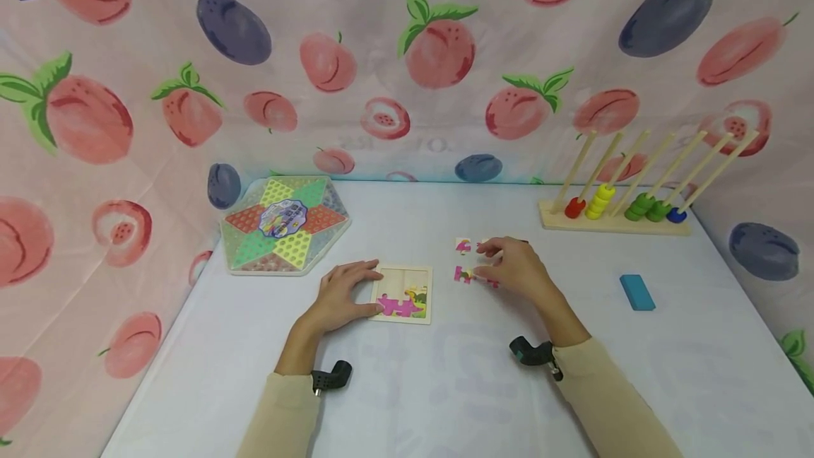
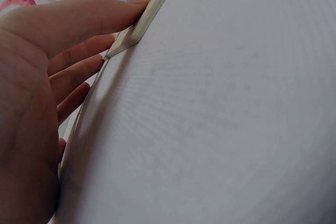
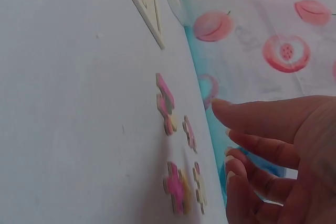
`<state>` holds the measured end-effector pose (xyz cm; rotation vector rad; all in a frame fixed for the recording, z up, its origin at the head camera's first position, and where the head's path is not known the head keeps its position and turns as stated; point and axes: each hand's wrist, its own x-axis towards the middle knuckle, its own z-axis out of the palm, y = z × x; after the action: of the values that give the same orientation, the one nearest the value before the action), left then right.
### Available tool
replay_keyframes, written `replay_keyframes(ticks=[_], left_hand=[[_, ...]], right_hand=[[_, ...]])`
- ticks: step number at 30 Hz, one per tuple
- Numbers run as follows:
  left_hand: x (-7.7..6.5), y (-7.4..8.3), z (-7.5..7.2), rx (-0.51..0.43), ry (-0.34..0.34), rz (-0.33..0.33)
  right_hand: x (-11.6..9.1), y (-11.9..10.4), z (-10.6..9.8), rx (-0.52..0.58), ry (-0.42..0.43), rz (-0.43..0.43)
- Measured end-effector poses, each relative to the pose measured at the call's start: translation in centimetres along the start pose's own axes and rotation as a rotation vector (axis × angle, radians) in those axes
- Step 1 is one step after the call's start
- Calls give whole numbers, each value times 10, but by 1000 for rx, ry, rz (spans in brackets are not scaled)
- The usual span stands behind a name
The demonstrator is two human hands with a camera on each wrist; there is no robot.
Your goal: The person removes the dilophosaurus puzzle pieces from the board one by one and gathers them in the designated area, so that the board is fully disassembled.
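Observation:
A square wooden puzzle tray [image 1: 393, 278] lies on the table with pink, yellow and green pieces fitted along its bottom and right side; its upper left shows bare wood. My left hand [image 1: 343, 297] rests at its left side, thumb [image 2: 118, 14] on the frame and the other fingertips along the edge. Several loose jigsaw pieces lie to the right of the tray, among them a pink one [image 1: 463, 246] and a pink and yellow one [image 3: 177, 188]. Just over them hovers my right hand [image 1: 518, 268], its fingers loosely bent with nothing between them, hiding parts of the right-hand pieces.
A star-patterned Chinese checkers board [image 1: 282, 225] lies at the back left. At the back right stands a wooden counting rack [image 1: 613, 223] with upright pegs and coloured beads. A blue block [image 1: 637, 292] sits right of my right hand. Fruit-printed cloth [image 1: 381, 41] hangs behind the white table.

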<state>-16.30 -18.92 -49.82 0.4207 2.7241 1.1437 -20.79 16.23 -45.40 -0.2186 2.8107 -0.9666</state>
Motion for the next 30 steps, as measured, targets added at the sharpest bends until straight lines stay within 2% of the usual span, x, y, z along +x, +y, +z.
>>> replay_keyframes(ticks=[7,11,15,19,26,30], left_hand=[[1,1,-1,-2,2,2],[0,1,-1,-5,-4,-4],[0,2,-1,-5,-2,-1],[-1,2,-1,-5,4,4],[-1,4,-2,3,-4,0],[-1,3,-2,9,1,7]], right_hand=[[4,-9,12,49,-28,-32],[5,-15,23,68,-56,-127],[3,-27,32,26,-95,-209],[2,-40,43,-25,-144,-233],[-1,-54,60,-52,-229,-241],[-2,-60,65,-73,-244,-242]])
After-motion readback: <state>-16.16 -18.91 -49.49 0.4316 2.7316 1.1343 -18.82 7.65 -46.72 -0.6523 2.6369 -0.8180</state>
